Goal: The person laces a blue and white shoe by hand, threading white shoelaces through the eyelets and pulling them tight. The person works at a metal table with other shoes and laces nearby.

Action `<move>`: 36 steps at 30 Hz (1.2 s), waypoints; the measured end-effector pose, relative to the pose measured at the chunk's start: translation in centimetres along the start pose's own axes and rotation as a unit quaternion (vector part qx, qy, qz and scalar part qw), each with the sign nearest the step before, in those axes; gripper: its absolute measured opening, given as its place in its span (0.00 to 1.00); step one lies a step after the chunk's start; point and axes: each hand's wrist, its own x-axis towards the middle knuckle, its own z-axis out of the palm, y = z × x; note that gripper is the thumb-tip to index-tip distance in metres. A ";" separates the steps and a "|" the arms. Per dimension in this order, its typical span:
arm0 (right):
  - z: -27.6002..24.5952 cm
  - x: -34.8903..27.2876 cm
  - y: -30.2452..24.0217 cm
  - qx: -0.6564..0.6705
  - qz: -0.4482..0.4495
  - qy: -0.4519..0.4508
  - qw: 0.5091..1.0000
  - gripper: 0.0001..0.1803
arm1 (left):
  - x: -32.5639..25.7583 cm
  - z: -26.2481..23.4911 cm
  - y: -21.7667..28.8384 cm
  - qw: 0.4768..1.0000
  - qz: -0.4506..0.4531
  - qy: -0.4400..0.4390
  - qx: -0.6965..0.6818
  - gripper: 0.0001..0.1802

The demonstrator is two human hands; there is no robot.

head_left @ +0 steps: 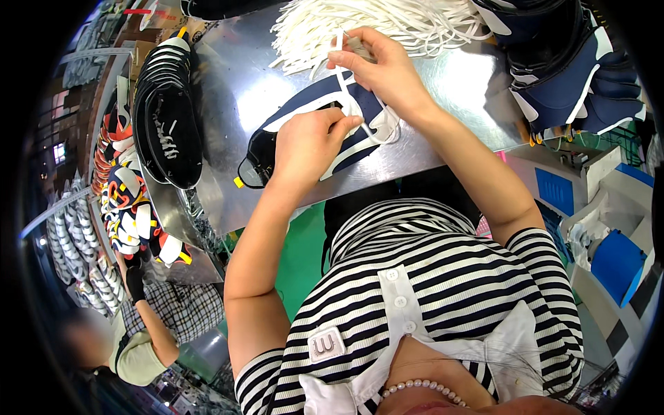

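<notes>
A navy and white shoe upper (304, 104) lies on the shiny metal table (235, 90) in front of me. My left hand (308, 142) presses down on it and pinches a white lace (365, 133) near the eyelets. Just above the upper, my right hand (384, 69) grips the other part of the white lace between thumb and fingers. A heap of loose white laces (387, 21) lies just beyond my right hand.
A stack of dark shoe uppers (166, 111) stands at the left of the table. More navy and white uppers (567, 62) are piled at the right. Colourful uppers (128, 207) line a lower shelf on the left, where another person (149, 332) works. Blue bins (615, 266) stand at the right.
</notes>
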 end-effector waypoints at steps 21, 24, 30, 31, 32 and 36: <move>-2.3 -7.9 -1.7 -0.383 -0.007 -0.125 0.915 0.11 | -0.9 0.8 -1.1 0.987 0.106 0.054 -0.110 0.11; -0.1 -7.9 -0.8 -0.495 -0.028 -0.124 0.860 0.09 | -1.5 1.0 0.1 0.987 0.146 0.048 -0.054 0.12; -2.0 -9.4 -2.2 -0.404 -0.050 -0.136 0.903 0.10 | -3.2 1.1 -0.8 0.969 0.204 0.123 0.062 0.10; -3.7 -10.2 -3.9 -0.365 -0.010 -0.130 0.922 0.10 | -3.8 1.2 -1.6 0.957 0.236 0.154 0.066 0.12; -5.4 -10.6 -5.6 -0.281 0.034 -0.102 0.954 0.09 | -4.3 1.2 -2.7 0.942 0.268 0.188 0.074 0.13; -9.1 -7.6 -3.5 -0.103 0.065 0.041 0.992 0.15 | -4.9 1.6 -1.3 0.906 0.359 0.210 0.083 0.15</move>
